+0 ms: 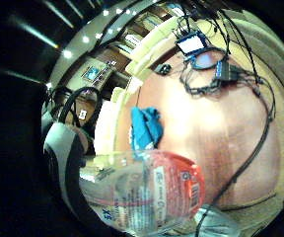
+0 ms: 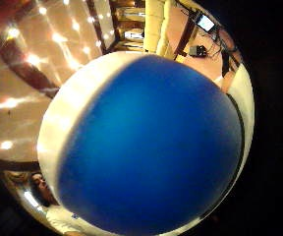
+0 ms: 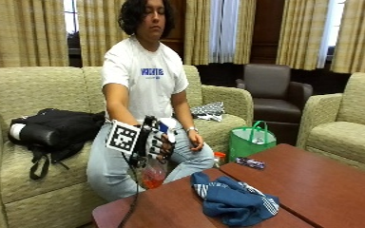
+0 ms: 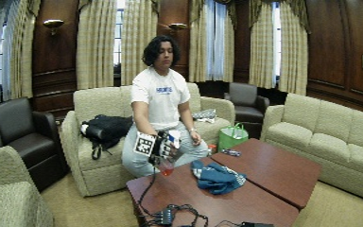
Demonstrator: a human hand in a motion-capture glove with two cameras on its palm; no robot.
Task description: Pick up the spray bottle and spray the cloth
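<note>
A blue cloth (image 3: 234,201) lies crumpled on the near part of the reddish wooden desk (image 3: 321,180), right of centre in the outside view, with a striped edge showing along its left side. In the wide outside view a tangle of black cables and small devices (image 4: 172,215) sits at the desk's near edge.

Just left of the cloth and a little farther back, the gloved right hand (image 3: 155,142) is raised above the desk's far-left edge, its fingers wrapped round the spray bottle (image 3: 152,175). The bottle hangs upright below the hand, clear with reddish liquid in its lower part, apart from the cloth. Its blue and white spray head (image 3: 165,125) shows above the fingers. From the little-finger side of the palm, the bottle's clear body and red label (image 1: 174,190) fill the view close to the palm, with the cloth (image 1: 145,127) on the desk beyond.

The person sits on a beige sofa (image 3: 24,90) behind the desk, bare left hand (image 3: 196,140) resting on the thigh. A black bag (image 3: 52,129) lies on the sofa to the left; a green bag (image 3: 251,140) stands to the right.
</note>
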